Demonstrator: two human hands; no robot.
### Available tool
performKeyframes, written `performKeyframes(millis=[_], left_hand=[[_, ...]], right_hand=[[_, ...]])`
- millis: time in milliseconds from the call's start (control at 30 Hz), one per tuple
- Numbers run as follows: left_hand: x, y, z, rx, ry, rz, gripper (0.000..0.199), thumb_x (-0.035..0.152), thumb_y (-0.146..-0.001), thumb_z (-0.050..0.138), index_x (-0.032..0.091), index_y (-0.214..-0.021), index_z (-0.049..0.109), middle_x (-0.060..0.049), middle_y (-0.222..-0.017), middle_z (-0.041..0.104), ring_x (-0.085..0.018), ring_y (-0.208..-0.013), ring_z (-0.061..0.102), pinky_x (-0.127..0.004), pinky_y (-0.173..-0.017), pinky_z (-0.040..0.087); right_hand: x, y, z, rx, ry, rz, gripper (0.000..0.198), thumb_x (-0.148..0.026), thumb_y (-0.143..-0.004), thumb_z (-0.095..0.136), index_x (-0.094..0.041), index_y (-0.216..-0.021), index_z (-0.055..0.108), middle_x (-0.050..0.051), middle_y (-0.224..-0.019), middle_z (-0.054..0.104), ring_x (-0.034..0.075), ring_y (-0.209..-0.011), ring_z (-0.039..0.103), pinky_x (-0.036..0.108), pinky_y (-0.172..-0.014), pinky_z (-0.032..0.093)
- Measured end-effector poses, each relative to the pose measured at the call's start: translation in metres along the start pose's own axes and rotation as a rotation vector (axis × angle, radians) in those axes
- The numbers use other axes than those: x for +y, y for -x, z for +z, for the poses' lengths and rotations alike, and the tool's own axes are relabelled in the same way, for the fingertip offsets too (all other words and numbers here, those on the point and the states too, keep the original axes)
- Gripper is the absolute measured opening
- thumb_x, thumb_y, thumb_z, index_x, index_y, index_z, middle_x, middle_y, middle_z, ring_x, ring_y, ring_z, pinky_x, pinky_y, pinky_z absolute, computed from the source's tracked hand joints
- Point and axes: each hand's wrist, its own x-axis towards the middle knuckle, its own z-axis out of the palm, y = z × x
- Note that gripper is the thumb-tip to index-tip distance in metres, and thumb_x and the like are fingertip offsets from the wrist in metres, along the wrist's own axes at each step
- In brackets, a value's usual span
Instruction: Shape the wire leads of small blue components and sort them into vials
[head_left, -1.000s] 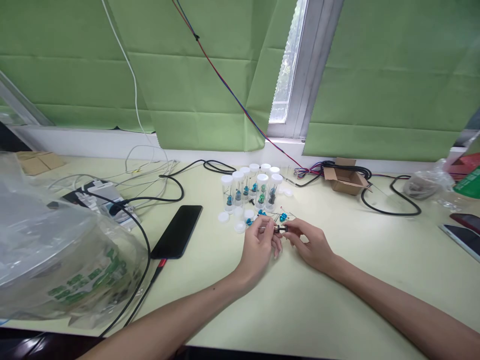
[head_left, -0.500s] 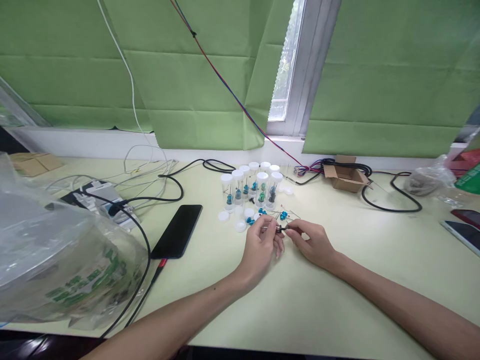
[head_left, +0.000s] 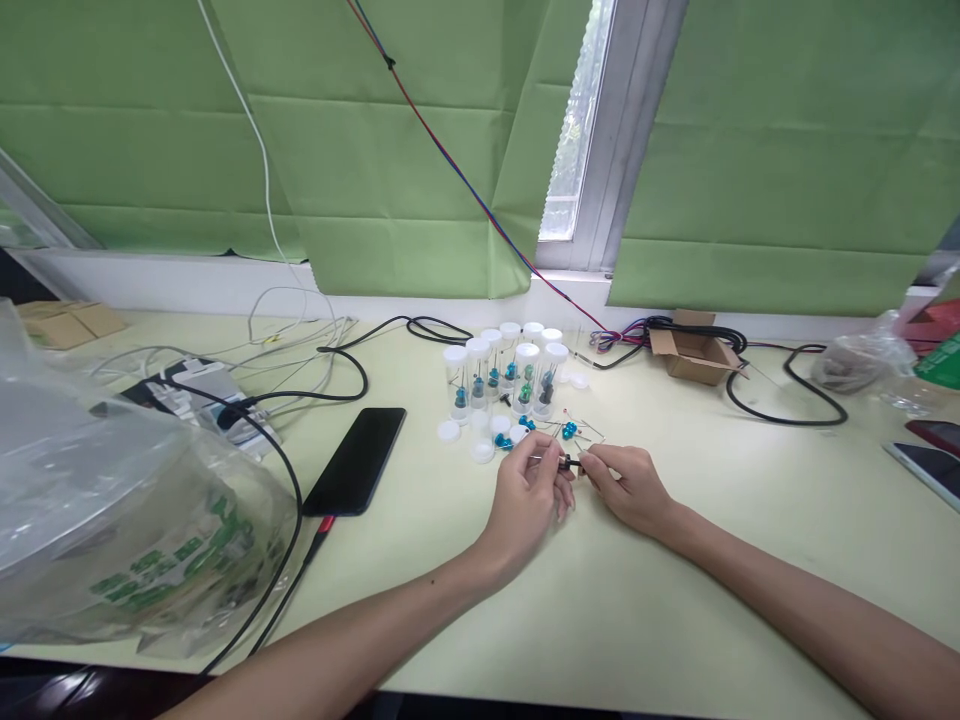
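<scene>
My left hand pinches a small black part with a thin metal pin between thumb and forefinger, its other fingers curled below. From the other side, the fingertips of my right hand close on the right end of this part; what exactly they grip is hidden. Just beyond my hands lie blue bead-like pieces with thin metal pins and loose white caps. Behind these stand several clear tubes with white lids, holding blue, green and dark pieces. One short clear tube stands nearer my left hand.
Left of my hands lies a black phone on a cable. A large plastic bag fills the left side. An open cardboard box and black cables are at the back right. Another phone lies at the right edge.
Both hands have shifted slightly to the right and down, still holding the black part between them. More of its dark body shows between the fingers. The view has moved a little.
</scene>
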Motion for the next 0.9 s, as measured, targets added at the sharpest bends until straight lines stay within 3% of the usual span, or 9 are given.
performKeyframes(millis=[133, 267, 400, 567, 900], left_hand=[[0.003, 0.0, 0.001, 0.015, 0.003, -0.003, 0.027, 0.044, -0.091, 0.055, 0.019, -0.082, 0.05, 0.003, -0.065, 0.054, -0.008, -0.045, 0.052, -0.02, -0.042, 0.039], [0.009, -0.001, 0.001, 0.053, 0.006, -0.003, 0.025, 0.042, -0.091, 0.055, 0.019, -0.083, 0.05, 0.002, -0.065, 0.055, -0.01, -0.048, 0.054, -0.02, -0.043, 0.04], [0.012, -0.002, -0.001, 0.075, 0.019, 0.002, 0.024, 0.041, -0.091, 0.056, 0.019, -0.083, 0.049, 0.002, -0.066, 0.055, -0.009, -0.047, 0.053, -0.021, -0.043, 0.04], [0.013, -0.003, -0.001, 0.05, 0.016, 0.005, 0.023, 0.039, -0.091, 0.054, 0.019, -0.081, 0.049, 0.003, -0.062, 0.053, -0.01, -0.047, 0.052, -0.021, -0.044, 0.04], [0.009, -0.002, -0.001, 0.034, 0.01, -0.011, 0.025, 0.043, -0.091, 0.055, 0.02, -0.082, 0.049, 0.003, -0.06, 0.055, -0.01, -0.046, 0.051, -0.021, -0.043, 0.039]], right_hand=[[0.001, 0.002, -0.001, 0.014, -0.027, 0.033, 0.039, -0.024, -0.1, 0.041, -0.02, -0.062, 0.045, -0.006, -0.049, 0.042, 0.008, -0.044, 0.038, 0.021, -0.048, 0.034], [0.001, 0.004, -0.003, 0.091, -0.105, 0.069, 0.013, -0.021, -0.098, 0.046, -0.018, -0.096, 0.059, -0.005, -0.058, 0.054, 0.009, -0.046, 0.048, 0.02, -0.048, 0.041], [0.001, 0.005, -0.003, 0.065, -0.152, 0.056, 0.022, -0.023, -0.094, 0.057, -0.019, -0.115, 0.056, 0.001, -0.076, 0.063, 0.012, -0.059, 0.058, 0.023, -0.053, 0.049], [0.001, 0.005, 0.001, 0.058, -0.139, -0.001, 0.022, -0.021, -0.094, 0.057, -0.021, -0.116, 0.056, 0.003, -0.083, 0.066, 0.013, -0.063, 0.062, 0.024, -0.056, 0.054], [-0.001, 0.003, -0.001, 0.055, -0.081, -0.037, 0.014, -0.021, -0.096, 0.053, -0.019, -0.109, 0.057, 0.0, -0.07, 0.065, 0.012, -0.056, 0.06, 0.022, -0.053, 0.051]])
